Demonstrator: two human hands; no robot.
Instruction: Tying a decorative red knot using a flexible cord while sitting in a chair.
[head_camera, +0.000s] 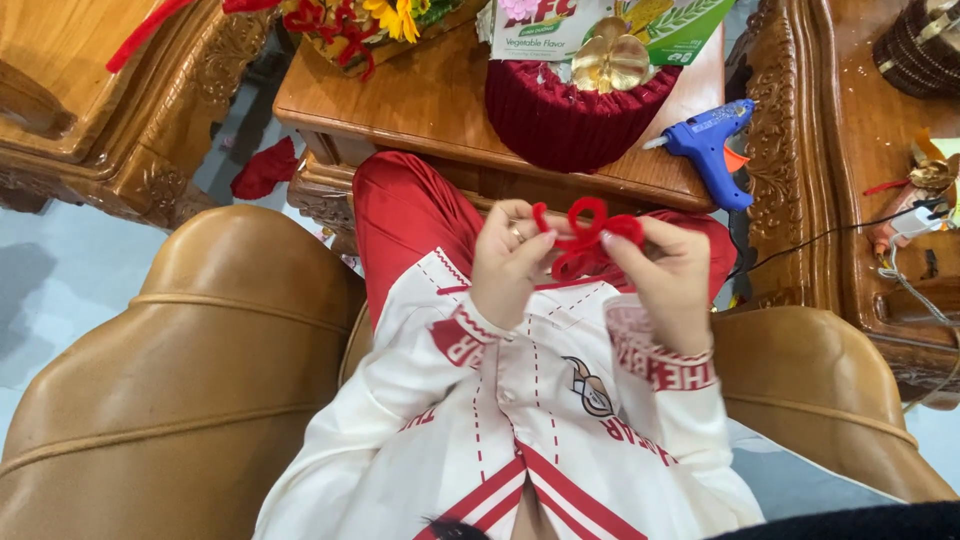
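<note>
Tan leather covers the armchair (190, 380), the biggest thing in view, its padded arms rising on the near left and near right of the seated person. Beyond the knees stands a carved wooden desk (420, 100), and on its far middle sits a round, ribbed dark-red box (570, 120) topped with a gold bow (610, 60). A blue glue gun (710, 150) lies on the desk's right edge, nozzle pointing left toward the box. Yellow and red flowers (380, 20) rest at the far left of the desk.

Just over the lap, between the desk edge and the cream jacket, both hands meet around a red fuzzy wire (585, 235). The left hand (510, 265) pinches its left end with thumb and fingertips; the right hand (665, 275) pinches the right end the same way. The wire's loops stand up between the two hands, so its long axis runs left to right, about equally close to each hand, touching both.
</note>
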